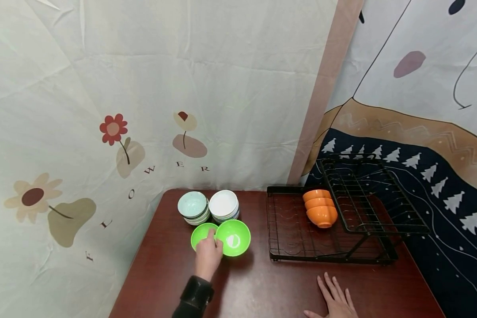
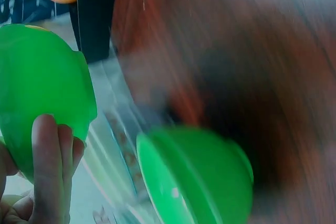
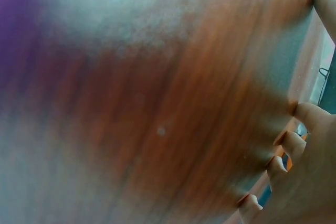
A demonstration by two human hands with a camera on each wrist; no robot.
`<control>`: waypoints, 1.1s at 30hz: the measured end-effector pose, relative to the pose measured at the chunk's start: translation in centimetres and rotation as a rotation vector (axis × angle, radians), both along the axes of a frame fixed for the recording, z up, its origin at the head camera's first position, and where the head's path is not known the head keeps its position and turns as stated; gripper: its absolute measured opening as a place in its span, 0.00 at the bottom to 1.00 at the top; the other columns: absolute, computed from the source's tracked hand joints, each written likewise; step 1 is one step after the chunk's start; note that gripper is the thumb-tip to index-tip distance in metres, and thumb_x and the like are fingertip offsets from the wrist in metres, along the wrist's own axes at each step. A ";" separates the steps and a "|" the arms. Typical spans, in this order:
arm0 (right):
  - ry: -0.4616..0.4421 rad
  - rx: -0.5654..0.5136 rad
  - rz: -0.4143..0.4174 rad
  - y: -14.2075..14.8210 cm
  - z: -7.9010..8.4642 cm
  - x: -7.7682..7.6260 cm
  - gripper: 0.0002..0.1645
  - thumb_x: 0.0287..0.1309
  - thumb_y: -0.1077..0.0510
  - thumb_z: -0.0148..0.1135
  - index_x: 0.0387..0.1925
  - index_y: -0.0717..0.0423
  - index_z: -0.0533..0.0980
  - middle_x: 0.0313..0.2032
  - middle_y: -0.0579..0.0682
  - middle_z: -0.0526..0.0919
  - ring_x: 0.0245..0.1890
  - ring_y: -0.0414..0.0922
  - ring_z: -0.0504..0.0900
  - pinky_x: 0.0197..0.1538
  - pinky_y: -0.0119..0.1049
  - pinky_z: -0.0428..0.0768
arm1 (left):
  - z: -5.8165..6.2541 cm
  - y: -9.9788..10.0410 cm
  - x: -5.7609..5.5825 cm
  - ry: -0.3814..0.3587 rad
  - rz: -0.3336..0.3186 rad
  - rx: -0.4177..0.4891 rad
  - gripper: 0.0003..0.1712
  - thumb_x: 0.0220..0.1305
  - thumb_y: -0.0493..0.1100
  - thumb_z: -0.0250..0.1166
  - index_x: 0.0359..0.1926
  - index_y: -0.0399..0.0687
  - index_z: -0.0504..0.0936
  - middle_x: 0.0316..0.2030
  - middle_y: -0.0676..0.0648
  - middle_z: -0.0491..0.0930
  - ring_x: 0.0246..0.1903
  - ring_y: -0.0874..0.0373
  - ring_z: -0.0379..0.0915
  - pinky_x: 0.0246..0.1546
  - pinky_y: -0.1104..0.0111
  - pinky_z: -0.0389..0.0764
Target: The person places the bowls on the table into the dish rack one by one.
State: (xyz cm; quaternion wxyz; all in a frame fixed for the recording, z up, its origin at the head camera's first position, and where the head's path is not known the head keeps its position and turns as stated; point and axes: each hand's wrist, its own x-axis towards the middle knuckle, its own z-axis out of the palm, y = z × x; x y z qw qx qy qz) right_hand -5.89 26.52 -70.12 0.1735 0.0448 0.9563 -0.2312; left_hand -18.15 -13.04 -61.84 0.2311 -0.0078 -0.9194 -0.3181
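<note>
My left hand [image 1: 209, 257] pinches the rim of a bright green bowl [image 1: 233, 238], which is raised a little above the table. In the left wrist view, the fingers [image 2: 47, 156] lie against the outside of that bowl. A second green bowl [image 1: 198, 232] stands on the table just behind and left of the hand, partly covered by it. My right hand [image 1: 335, 300] rests on the brown table with its fingers spread, holding nothing. In the right wrist view, its fingertips touch the tabletop.
Behind the green bowls stand a stack of pale green bowls [image 1: 192, 205] and a stack of white bowls [image 1: 224, 203]. A black two-tier dish rack [image 1: 294, 258] on the right holds three orange bowls [image 1: 322, 216] in its lower tier. Printed cloth [image 1: 238, 88] hangs behind the table.
</note>
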 end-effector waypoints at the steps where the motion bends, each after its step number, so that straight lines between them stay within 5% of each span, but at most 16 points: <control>1: -0.004 0.002 0.000 0.0 0.0 0.0 0.77 0.49 0.12 0.70 0.85 0.57 0.63 0.85 0.70 0.57 0.85 0.77 0.51 0.79 0.85 0.45 | -1.3 0.4 -0.4 0.003 -0.007 -0.009 0.14 0.61 0.33 0.67 0.49 0.37 0.83 0.21 0.38 0.82 0.21 0.38 0.80 0.23 0.40 0.80; 5: -0.011 0.009 0.000 0.0 -0.1 -0.1 0.77 0.48 0.11 0.69 0.85 0.57 0.63 0.85 0.70 0.57 0.85 0.77 0.52 0.79 0.85 0.45 | -6.4 1.7 -2.1 -0.007 -0.030 -0.051 0.13 0.60 0.36 0.69 0.46 0.46 0.83 0.22 0.42 0.84 0.19 0.44 0.81 0.18 0.43 0.77; 12: -0.007 0.003 0.001 -0.1 -0.1 -0.1 0.77 0.48 0.11 0.69 0.85 0.57 0.64 0.85 0.70 0.57 0.85 0.77 0.52 0.79 0.85 0.45 | -9.9 2.8 -2.9 0.042 -0.066 -0.002 0.12 0.59 0.38 0.71 0.45 0.52 0.83 0.20 0.45 0.83 0.18 0.45 0.80 0.18 0.59 0.75; 21: -0.013 0.003 -0.008 0.1 -0.1 -0.2 0.77 0.49 0.12 0.69 0.84 0.58 0.64 0.85 0.71 0.57 0.85 0.77 0.51 0.79 0.85 0.45 | -10.8 2.7 -2.7 0.007 -0.088 0.028 0.11 0.63 0.39 0.69 0.46 0.54 0.83 0.22 0.47 0.85 0.21 0.44 0.83 0.21 0.60 0.79; 25: 0.013 -0.026 -0.049 -0.7 1.5 -0.4 0.72 0.54 0.15 0.70 0.83 0.60 0.66 0.81 0.74 0.64 0.81 0.79 0.59 0.76 0.83 0.58 | -11.0 2.8 -2.7 0.009 -0.083 0.021 0.12 0.62 0.39 0.70 0.46 0.55 0.83 0.22 0.47 0.85 0.21 0.45 0.83 0.21 0.60 0.79; 30: 0.258 -0.164 -0.156 -4.3 5.0 -0.1 0.49 0.62 0.34 0.79 0.77 0.51 0.76 0.65 0.60 0.85 0.65 0.64 0.85 0.60 0.65 0.85 | -11.3 3.1 -2.8 0.031 -0.099 -0.003 0.13 0.59 0.38 0.70 0.45 0.55 0.83 0.22 0.50 0.84 0.20 0.49 0.81 0.20 0.60 0.76; 33: 0.481 -0.350 -0.177 -6.9 6.5 -0.3 0.46 0.58 0.51 0.86 0.76 0.48 0.78 0.59 0.51 0.89 0.56 0.49 0.90 0.56 0.54 0.90 | -8.6 3.7 -1.7 0.054 -0.118 -0.047 0.13 0.58 0.37 0.70 0.45 0.50 0.83 0.22 0.50 0.85 0.21 0.49 0.82 0.20 0.52 0.77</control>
